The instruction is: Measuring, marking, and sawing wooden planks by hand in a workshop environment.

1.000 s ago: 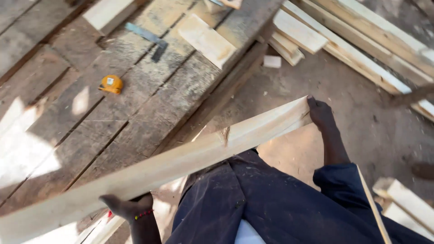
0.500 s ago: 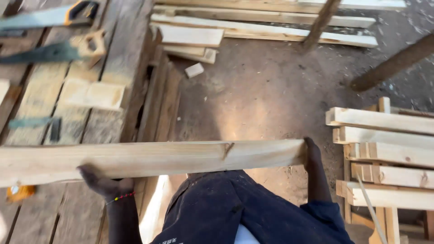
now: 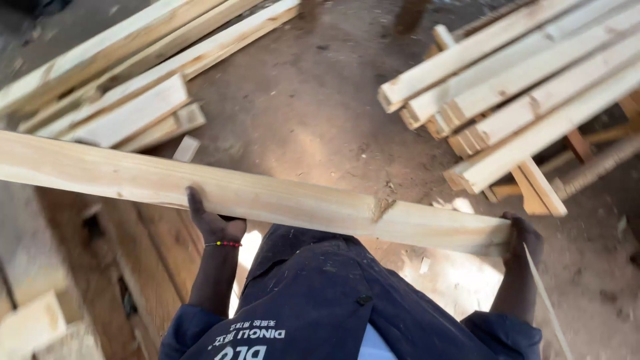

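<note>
I hold a long pale wooden plank (image 3: pixel 267 195) across my body, above the ground. My left hand (image 3: pixel 212 223) grips it from below near its middle, a beaded band on the wrist. My right hand (image 3: pixel 525 239) grips the plank's right end. The plank has a dark knot toward its right part and runs off the left edge of the view. My dark blue work coat fills the bottom of the view.
A stack of sawn planks (image 3: pixel 527 87) lies at the upper right, its ends pointing toward me. Another pile of planks (image 3: pixel 133 80) lies at the upper left. Bare dirt floor (image 3: pixel 313 113) lies between them. A wooden bench (image 3: pixel 133 267) stands at lower left.
My view has swung right, away from the bench with the saws and tape measure, toward the dirt floor and the plank stacks. The plank came round with me, still in both hands.
</note>
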